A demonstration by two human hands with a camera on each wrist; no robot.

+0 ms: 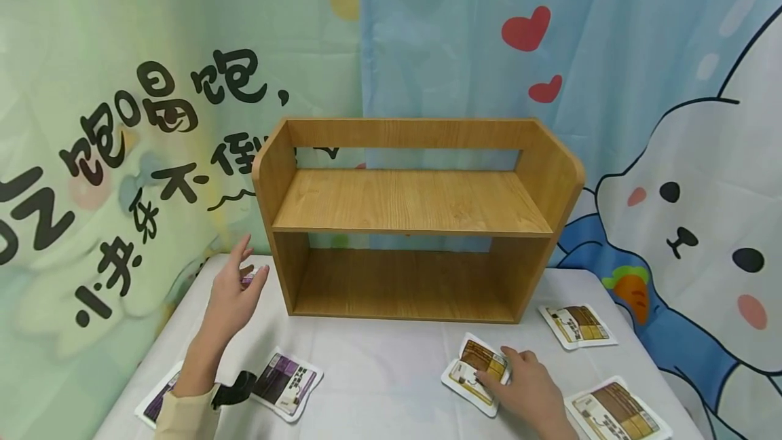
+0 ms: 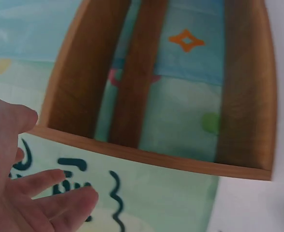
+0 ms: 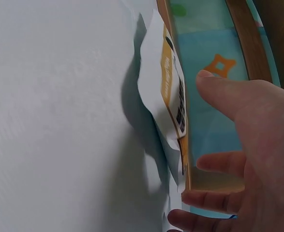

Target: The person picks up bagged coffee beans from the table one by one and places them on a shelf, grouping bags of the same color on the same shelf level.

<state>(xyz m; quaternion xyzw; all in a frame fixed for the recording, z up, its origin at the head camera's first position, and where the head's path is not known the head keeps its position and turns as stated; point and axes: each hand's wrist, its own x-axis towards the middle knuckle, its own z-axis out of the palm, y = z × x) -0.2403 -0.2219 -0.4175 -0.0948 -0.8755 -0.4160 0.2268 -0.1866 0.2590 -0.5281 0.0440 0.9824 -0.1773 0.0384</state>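
My left hand (image 1: 233, 294) is raised near the left side of the wooden shelf (image 1: 403, 202), fingers spread and holding nothing; in the left wrist view its fingers (image 2: 79, 205) show apart from the shelf's edge. A bit of a purple pouch (image 1: 247, 280) peeks out behind that hand. On the right, my right hand (image 1: 530, 389) reaches over brown-and-yellow pouches (image 1: 467, 380) that overlap on the white table (image 1: 373, 365). Its thumb and fingers are spread apart at the near pouch's right edge. The right wrist view shows a pouch (image 3: 161, 82) edge-on beside the loosely opened fingers (image 3: 216, 200).
White-edged purple pouches (image 1: 288, 386) lie at the table's left, one partly hidden by the left forearm. More brown-and-yellow pouches (image 1: 577, 326) lie at the right. The two-tier shelf stands at the back, before printed curtains (image 1: 440, 53).
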